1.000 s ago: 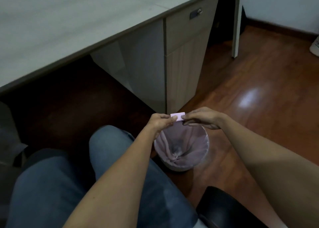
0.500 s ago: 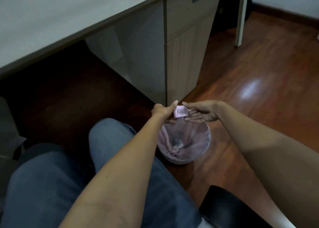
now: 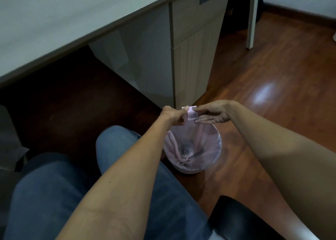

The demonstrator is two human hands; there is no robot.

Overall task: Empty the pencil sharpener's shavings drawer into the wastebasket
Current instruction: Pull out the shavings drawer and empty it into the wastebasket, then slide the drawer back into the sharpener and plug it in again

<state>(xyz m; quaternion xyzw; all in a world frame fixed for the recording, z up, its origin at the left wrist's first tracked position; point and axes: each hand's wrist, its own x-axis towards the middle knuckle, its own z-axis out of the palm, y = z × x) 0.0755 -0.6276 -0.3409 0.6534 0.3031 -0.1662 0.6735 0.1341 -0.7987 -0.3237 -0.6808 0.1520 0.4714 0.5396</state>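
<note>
a seated person's view looking down past their own knees in blue jeans [image 3: 54,194] toward a wooden floor [image 3: 272,76]. both bare forearms reach forward and meet above a small round wastebasket [image 3: 217,149] lined with a pale pink bag, which stands on the floor just beside the right knee.

between the two hands is a small pale pink shavings drawer [image 3: 192,114], a little box held in the air above the far rim of the wastebasket. the left hand [image 3: 172,115] is in a clenched grip on the drawer's left side, thumb and fingertips pinching it. the right hand [image 3: 212,113] touches the drawer's right side, its thumb on the upper edge and its fingers stretched out flat and loose beneath; whether it really grasps the drawer or only steadies it cannot be told. the drawer's contents are too small and blurred to make out.

behind the hands stands a pale grey worktop [image 3: 63,21] with a drawer cabinet [image 3: 194,45] under its right end. a black chair armrest [image 3: 241,219] shows at the lower right.
</note>
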